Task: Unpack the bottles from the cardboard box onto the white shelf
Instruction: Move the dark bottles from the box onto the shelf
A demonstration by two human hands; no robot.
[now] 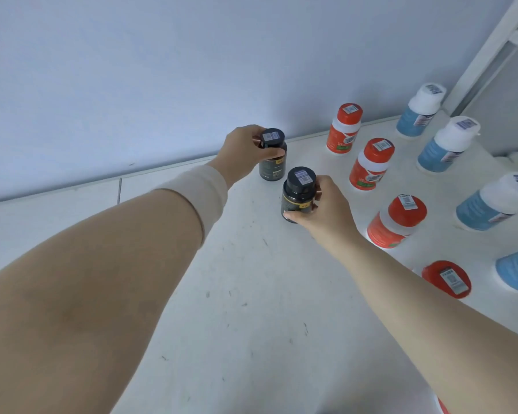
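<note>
Two black bottles stand on the white shelf [251, 294]. My left hand [243, 150] grips the far black bottle [273, 158] near the back wall. My right hand [326, 209] grips the near black bottle [298, 189], just in front of the first one. Both bottles are upright with barcode stickers on their black caps. The cardboard box is out of view.
A row of several red-capped orange bottles [370, 164] runs front to back right of my hands. Further right stands a row of white-capped blue bottles [444, 144]. A pale wall [162, 70] closes the back. A white shelf post [485, 52] rises at the top right.
</note>
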